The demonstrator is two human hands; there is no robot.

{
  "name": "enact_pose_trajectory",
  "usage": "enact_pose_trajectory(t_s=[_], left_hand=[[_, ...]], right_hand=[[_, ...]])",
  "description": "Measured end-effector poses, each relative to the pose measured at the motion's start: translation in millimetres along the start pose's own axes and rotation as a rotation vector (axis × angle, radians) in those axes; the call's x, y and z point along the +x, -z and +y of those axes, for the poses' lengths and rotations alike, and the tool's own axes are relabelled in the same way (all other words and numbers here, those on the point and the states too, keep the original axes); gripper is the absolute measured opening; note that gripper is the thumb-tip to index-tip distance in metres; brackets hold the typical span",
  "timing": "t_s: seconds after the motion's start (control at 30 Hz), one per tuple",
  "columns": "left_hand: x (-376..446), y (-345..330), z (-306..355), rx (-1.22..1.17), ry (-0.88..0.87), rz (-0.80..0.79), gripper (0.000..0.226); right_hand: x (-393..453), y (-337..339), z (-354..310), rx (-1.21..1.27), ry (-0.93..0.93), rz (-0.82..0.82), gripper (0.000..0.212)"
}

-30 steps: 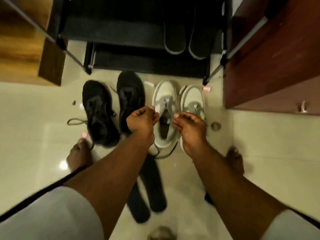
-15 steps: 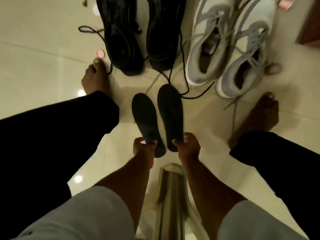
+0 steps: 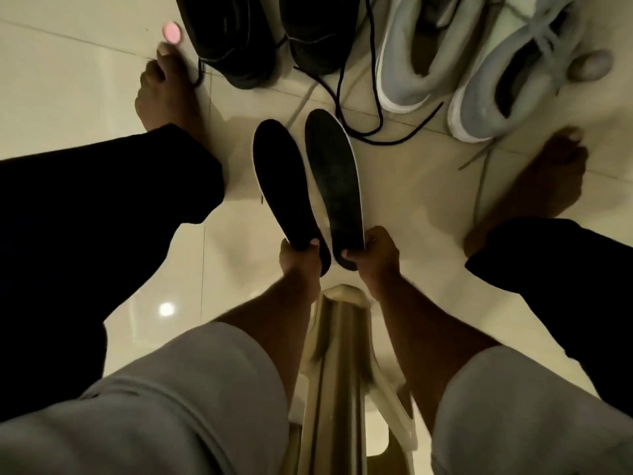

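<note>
Left grip (image 3: 301, 260) pinches the heel of one black insole (image 3: 281, 186), right grip (image 3: 376, 255) the other insole (image 3: 337, 186), both insoles between the bare feet. Such shallow holds may slip, and the loose black lace (image 3: 359, 128) could snag a toe end.

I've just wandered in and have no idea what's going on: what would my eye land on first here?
Two black insoles held side by side in mid-picture: the left hand grips the left insole by its near end, the right hand the right insole. Beyond them, on the pale tiled floor, stand black shoes at top centre and grey shoes at upper right, laces loose.
</note>
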State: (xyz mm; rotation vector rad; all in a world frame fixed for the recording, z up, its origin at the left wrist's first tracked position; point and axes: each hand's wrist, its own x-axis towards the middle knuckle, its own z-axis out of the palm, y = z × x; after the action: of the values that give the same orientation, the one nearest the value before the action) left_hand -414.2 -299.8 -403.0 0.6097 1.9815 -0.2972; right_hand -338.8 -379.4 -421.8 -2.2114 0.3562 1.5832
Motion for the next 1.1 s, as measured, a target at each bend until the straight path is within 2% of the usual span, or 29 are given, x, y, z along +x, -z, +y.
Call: enact_pose_trajectory(t_s=[0.03,0.1,0.17,0.23,0.33,0.43,0.53,0.73,0.87,1.1], left_hand=[[-14.3,3.0,8.6,-0.023,0.009,-0.070,0.018],[-49.1,14.3,27.0,-0.071,0.027,-0.215,0.019],[-86.1,33.3,39.6,-0.095,-0.002,-0.291,0.019],[-113.5,52.8,50.6,-0.138,-0.088,-0.303,0.028],[-150.8,89.0,65.8,-0.224,-0.276,-0.293,0.048],[-181.7,108.4,93.3,-0.312,-0.404,-0.319,0.038],[-209.0,119.7,130.3,-0.392,-0.513,-0.420,0.033],[-225.1,137.2,209.1,-0.482,-0.732,-0.503,0.045],[-207.5,122.6,269.7,-0.473,-0.832,-0.489,0.065],[-157.5,80.4,366.8,-0.466,-0.883,-0.477,0.070]], right_hand=[[-10.4,7.2,-1.7,0.059,0.011,-0.053,0.042],[-31.2,23.8,-8.0,0.152,0.037,-0.095,0.040],[-73.4,46.8,-27.5,0.275,0.073,-0.101,0.031],[-109.7,66.9,-45.8,0.380,0.077,-0.113,0.024],[-165.7,85.8,-71.3,0.467,0.193,-0.123,0.013],[-200.9,90.7,-103.1,0.562,0.311,-0.154,0.013],[-219.3,92.7,-140.8,0.693,0.369,-0.185,0.019],[-226.4,112.7,-225.7,0.776,0.429,-0.204,0.021],[-192.1,118.5,-278.9,0.815,0.481,-0.177,0.025],[-115.1,119.9,-361.0,0.881,0.516,-0.139,0.028]])
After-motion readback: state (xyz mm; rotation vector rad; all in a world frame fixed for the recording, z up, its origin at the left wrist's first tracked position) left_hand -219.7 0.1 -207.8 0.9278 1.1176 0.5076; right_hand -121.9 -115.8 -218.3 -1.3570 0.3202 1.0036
